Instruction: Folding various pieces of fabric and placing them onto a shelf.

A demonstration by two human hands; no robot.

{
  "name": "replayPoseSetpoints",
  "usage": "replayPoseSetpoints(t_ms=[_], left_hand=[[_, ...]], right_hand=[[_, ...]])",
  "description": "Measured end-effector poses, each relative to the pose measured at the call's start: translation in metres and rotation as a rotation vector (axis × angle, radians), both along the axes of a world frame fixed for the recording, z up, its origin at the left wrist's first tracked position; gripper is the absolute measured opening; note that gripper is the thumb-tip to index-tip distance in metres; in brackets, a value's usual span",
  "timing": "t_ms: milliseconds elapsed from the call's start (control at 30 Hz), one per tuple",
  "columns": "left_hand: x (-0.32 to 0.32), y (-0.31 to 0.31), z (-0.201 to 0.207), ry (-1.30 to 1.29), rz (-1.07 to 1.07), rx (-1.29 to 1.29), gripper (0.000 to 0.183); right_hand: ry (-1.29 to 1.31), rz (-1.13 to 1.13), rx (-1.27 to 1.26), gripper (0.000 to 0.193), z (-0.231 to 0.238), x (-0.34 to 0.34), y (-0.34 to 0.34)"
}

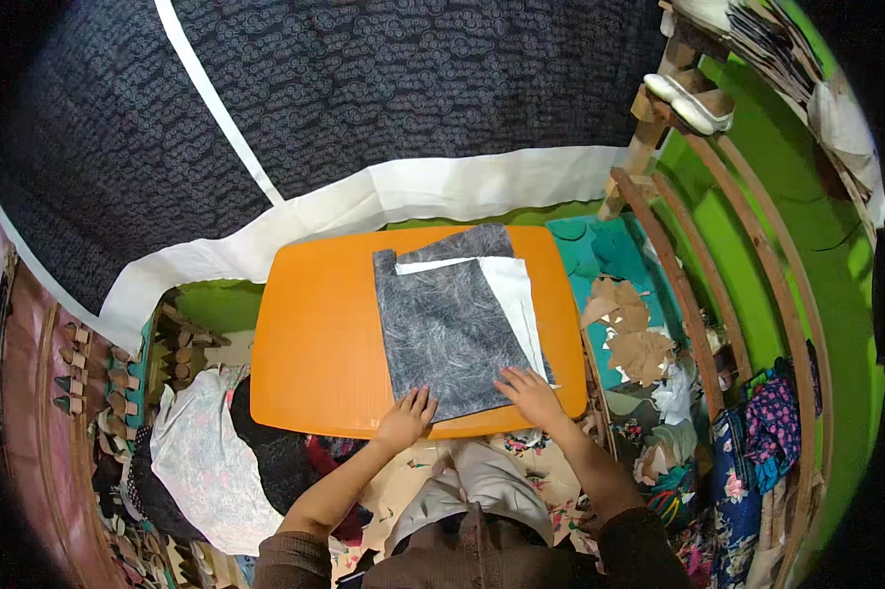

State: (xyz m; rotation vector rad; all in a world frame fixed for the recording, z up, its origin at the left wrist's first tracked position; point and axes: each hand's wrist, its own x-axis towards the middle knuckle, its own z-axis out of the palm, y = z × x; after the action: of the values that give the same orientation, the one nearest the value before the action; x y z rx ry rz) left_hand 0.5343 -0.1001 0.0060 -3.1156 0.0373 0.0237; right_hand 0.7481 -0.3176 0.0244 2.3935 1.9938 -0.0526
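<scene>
A dark grey mottled piece of fabric (452,334) lies flat on an orange table (315,324) in front of me. White material (511,299) shows along its right side and under its upper edge, and a further grey strip (472,242) sits at the far end. My left hand (408,417) rests at the fabric's near left corner, fingers stretched out. At the near right edge, my right hand (533,395) lies with its fingers spread on the fabric. Neither hand grips anything.
A wooden rack (756,245) stands at the right, with white shoes (693,105) near its top. Fabric scraps (639,353) lie right of the table. At the left are a pile of cloth (207,461) and several shoe lasts (118,393). A dark patterned curtain (413,88) hangs behind.
</scene>
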Motion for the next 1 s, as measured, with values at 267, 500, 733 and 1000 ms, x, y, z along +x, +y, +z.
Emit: replayPoseSetpoints(t_ms=[267,500,733,1000], left_hand=[[-0.011,-0.002,0.074,0.469,0.347,-0.754,0.033],[0.008,0.032,0.086,0.49,0.344,-0.819,0.039],[0.07,0.128,0.104,0.221,0.54,-0.511,0.033],[0.128,0.115,0.063,-0.34,0.728,-0.015,0.043]], right_hand=[[0.477,-0.215,-0.215,0.04,0.043,0.021,-0.003],[0.909,0.005,-0.319,0.035,0.052,0.081,0.032],[1.005,-0.266,-0.2,0.028,0.083,0.139,0.133],[0.541,-0.422,0.448,0.036,0.031,0.128,0.19]])
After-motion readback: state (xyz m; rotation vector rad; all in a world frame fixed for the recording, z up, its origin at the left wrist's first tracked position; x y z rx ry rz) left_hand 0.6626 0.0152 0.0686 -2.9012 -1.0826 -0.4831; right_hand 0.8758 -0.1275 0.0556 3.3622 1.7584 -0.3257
